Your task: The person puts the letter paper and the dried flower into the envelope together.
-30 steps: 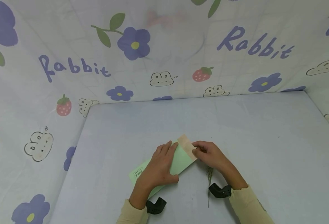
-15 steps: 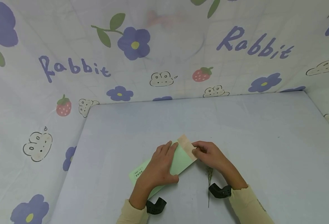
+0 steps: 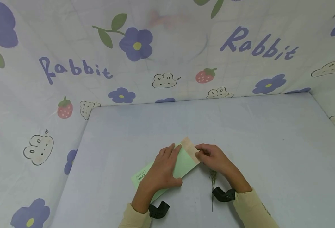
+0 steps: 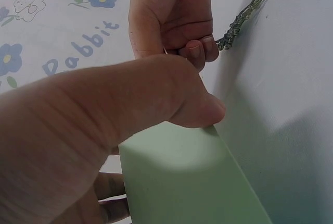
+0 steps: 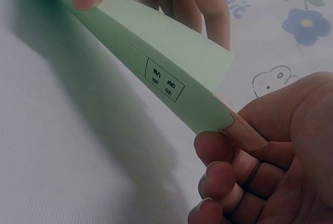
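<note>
Your left hand [image 3: 162, 171] grips the green envelope [image 3: 185, 164] across its middle, the long axis running from eight o'clock to two, while your right hand [image 3: 215, 159] pinches the peach strip [image 3: 190, 149] at its two-o'clock end.

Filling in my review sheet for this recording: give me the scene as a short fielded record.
Left hand: grips the green envelope across its width
Right hand: pinches the peach strip at the envelope's end
Print: boxed characters on the envelope
Sprig: on the pale table, near the right hand
Backdrop: floral cloth lettered "Rabbit"
</note>
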A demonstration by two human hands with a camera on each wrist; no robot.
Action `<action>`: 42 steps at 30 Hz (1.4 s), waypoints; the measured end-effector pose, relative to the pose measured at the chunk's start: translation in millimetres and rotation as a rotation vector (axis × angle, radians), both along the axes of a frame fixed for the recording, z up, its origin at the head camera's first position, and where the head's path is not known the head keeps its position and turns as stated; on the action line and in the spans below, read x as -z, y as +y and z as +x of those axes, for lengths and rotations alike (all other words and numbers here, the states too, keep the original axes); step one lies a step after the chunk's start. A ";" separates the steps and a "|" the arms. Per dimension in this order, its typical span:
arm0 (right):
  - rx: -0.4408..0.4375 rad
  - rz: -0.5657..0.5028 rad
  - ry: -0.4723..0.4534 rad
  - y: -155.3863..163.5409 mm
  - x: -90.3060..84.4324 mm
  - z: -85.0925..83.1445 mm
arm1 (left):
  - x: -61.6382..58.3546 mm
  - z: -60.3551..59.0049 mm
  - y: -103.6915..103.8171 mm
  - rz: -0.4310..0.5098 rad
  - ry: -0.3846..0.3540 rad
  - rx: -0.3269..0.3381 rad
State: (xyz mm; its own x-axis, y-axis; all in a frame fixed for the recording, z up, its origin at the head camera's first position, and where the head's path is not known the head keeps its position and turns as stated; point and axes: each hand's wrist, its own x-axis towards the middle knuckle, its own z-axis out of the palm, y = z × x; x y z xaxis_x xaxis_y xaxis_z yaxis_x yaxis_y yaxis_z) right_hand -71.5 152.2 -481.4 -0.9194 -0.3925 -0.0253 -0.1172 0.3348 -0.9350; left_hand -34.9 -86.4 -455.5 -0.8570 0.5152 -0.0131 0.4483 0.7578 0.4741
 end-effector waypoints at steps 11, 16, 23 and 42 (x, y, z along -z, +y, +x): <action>0.006 0.013 -0.011 -0.1 0.3 0.3 | 0.5 -0.5 0.4 -0.006 -0.001 0.002; 0.010 0.012 -0.028 0.0 -1.0 0.9 | 0.5 -0.4 0.3 -0.002 0.012 0.009; 0.006 0.008 -0.028 -0.4 -1.9 1.2 | 0.7 -0.9 0.3 -0.013 0.012 0.004; 0.001 0.042 -0.017 -1.8 1.4 0.2 | 0.7 -2.1 1.4 -0.024 0.006 0.000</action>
State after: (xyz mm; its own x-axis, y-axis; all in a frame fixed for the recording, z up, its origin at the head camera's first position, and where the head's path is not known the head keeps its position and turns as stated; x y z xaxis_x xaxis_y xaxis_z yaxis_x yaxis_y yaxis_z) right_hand -71.3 150.4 -482.8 -0.9191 -0.3898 -0.0569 -0.1015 0.3739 -0.9219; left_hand -37.0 -85.0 -456.2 -0.8571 0.5148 -0.0207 0.4509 0.7690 0.4531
